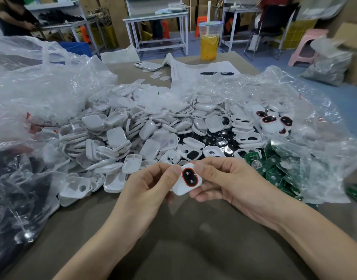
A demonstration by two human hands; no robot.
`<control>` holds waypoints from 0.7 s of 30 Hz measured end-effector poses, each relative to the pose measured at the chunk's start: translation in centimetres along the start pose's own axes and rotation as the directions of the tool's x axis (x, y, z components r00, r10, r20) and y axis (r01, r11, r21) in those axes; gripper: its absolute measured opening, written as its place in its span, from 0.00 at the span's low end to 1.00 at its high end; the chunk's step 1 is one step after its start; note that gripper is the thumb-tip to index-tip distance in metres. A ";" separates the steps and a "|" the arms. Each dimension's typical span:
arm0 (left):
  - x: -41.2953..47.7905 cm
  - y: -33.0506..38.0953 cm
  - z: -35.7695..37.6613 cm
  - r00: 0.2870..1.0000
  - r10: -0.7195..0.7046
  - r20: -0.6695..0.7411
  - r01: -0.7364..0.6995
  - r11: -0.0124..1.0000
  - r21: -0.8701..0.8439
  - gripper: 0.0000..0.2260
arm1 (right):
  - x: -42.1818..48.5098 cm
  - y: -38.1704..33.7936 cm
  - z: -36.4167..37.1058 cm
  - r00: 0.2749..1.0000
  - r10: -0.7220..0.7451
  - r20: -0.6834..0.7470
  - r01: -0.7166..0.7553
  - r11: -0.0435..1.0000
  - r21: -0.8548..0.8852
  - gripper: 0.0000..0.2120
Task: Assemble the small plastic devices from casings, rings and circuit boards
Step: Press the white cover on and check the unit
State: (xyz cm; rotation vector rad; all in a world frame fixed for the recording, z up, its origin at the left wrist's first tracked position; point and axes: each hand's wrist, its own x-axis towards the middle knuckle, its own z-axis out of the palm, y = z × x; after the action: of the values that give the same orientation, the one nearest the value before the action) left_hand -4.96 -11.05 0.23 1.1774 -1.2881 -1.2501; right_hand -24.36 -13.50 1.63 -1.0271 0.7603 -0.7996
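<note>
Roughly centred over the desk [193, 243], casing heap [117, 134] at 11 o'clock, finished pile [272, 122] at 1 o'clock. Left hand [151, 184] and right hand [224, 178] hold one device [188, 178], fingers [171, 174] clamped on its sides. Its long axis runs 11-to-5; right hand is nearer the finished pile.

Casings [121, 126] left of circuit boards [274, 168]

On the brown desk [173, 249]: white casings [117, 126] heaped mid-frame, green circuit boards [271, 174] at right, clear plastic bags [32, 87] at both sides, phone [148, 65], paper [202, 69] with pen [216, 73], drink cup [209, 43] upper centre.
</note>
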 end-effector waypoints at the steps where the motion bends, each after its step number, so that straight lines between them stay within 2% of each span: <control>1: 0.0 0.0 0.0 1.000 0.002 -0.011 -0.002 1.000 0.009 0.15 | 0.0 0.0 0.0 1.000 0.001 -0.004 -0.001 1.000 -0.004 0.16; 7: 0.1 -0.2 0.1 0.995 -0.068 0.068 0.074 0.993 -0.093 0.18 | 0.1 0.1 -0.3 1.000 -0.030 0.002 0.030 0.999 -0.039 0.13; 11: 0.0 -0.2 0.2 0.998 -0.013 0.056 0.017 0.997 -0.078 0.24 | 0.2 0.3 -0.4 0.997 -0.073 0.020 0.073 0.997 -0.029 0.13; 16: 0.1 -0.1 1.2 0.999 -0.002 -0.035 0.000 0.997 -0.075 0.22 | 0.8 0.7 -0.1 0.988 -0.132 -0.078 0.132 0.991 0.001 0.13; 21: 0.3 -0.3 1.3 0.998 -0.055 -0.024 0.047 0.964 -0.263 0.16 | 1.1 1.2 0.0 0.986 -0.134 -0.102 0.143 0.986 0.087 0.13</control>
State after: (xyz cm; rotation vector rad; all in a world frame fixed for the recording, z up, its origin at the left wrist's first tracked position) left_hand -6.28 -11.26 -0.10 1.0393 -1.0375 -1.3878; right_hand -23.54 -14.09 0.36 -0.9697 0.7308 -1.0018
